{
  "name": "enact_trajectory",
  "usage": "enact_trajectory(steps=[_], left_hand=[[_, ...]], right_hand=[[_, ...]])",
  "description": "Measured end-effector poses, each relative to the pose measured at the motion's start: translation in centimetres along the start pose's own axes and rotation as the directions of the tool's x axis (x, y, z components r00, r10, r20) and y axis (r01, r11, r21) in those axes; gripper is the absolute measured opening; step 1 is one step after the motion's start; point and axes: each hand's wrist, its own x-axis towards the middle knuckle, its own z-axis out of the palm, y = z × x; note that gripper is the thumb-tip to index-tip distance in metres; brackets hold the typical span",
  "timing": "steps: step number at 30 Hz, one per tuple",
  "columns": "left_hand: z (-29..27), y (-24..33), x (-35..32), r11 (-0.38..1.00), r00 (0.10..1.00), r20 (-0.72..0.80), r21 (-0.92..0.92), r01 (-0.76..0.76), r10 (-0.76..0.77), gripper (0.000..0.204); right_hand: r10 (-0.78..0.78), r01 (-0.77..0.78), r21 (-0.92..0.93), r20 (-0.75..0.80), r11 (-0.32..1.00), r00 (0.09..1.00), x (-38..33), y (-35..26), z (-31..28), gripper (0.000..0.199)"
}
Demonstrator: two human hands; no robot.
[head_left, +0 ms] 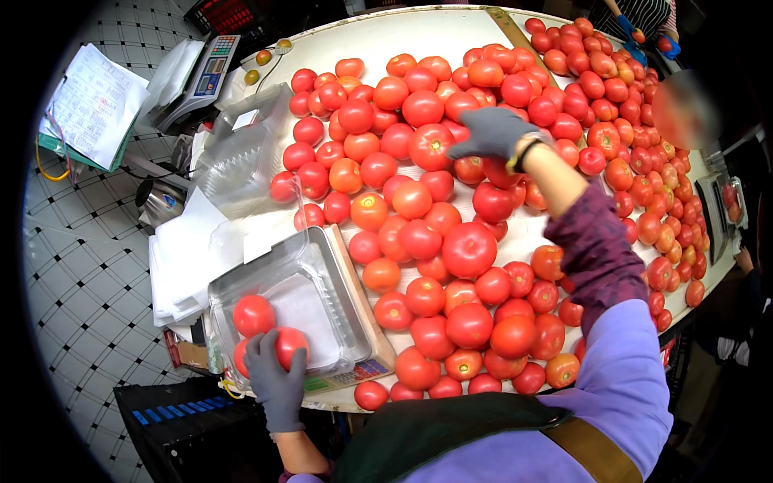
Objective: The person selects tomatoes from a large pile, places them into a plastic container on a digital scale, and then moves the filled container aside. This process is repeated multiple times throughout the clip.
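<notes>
My left hand (276, 377), in a grey glove, rests on a red tomato (289, 344) inside a clear plastic tray (322, 278) that sits on a weighing scale (364, 372). Another tomato (254, 315) lies in the same tray, with a third partly hidden beside my hand. My right hand (493, 134), also gloved in grey, reaches out over the pile of red tomatoes (451, 241) on the white round table (403, 36). Its fingers curl down onto a tomato (499, 172) near the pile's middle. Whether it grips that tomato is hard to see.
A stack of empty clear trays (235, 157) and white foam sheets (185, 258) lie left of the scale. A second scale with a keypad (201, 76) and papers (97, 101) stand at the far left. Another person's blue-gloved hands (636, 40) work at the table's far right.
</notes>
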Motion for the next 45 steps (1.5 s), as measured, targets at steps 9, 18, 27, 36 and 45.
enact_trajectory(steps=[9,18,27,36,45], left_hand=[[1.4,-0.2,0.1,0.999,0.996,-0.088,0.019,-0.032,0.034,0.048],[2.3,-0.8,-0.2,0.998,0.994,-0.114,0.062,0.008,-0.001,0.047],[1.9,0.5,-0.3,0.988,0.983,-0.172,0.147,-0.044,0.069,0.053],[3.4,-1.1,-0.4,0.984,0.967,-0.241,0.176,-0.038,0.080,0.046],[3.4,-1.2,-0.6,0.999,0.982,-0.191,-0.052,-0.003,-0.007,0.049]], right_hand=[[0.221,-0.225,-0.001,-0.176,0.974,0.959,4.5,-6.4,6.9,0.067],[-0.068,0.176,0.395,-0.273,0.902,0.960,-11.6,-1.3,5.2,0.062],[0.282,0.056,0.725,-0.336,0.686,0.899,-12.8,11.7,2.5,0.049],[0.429,-0.407,0.147,-0.194,0.902,0.882,-2.8,22.7,4.8,0.072],[0.551,0.380,0.922,-0.279,-0.076,0.786,-12.7,17.9,2.6,0.076]])
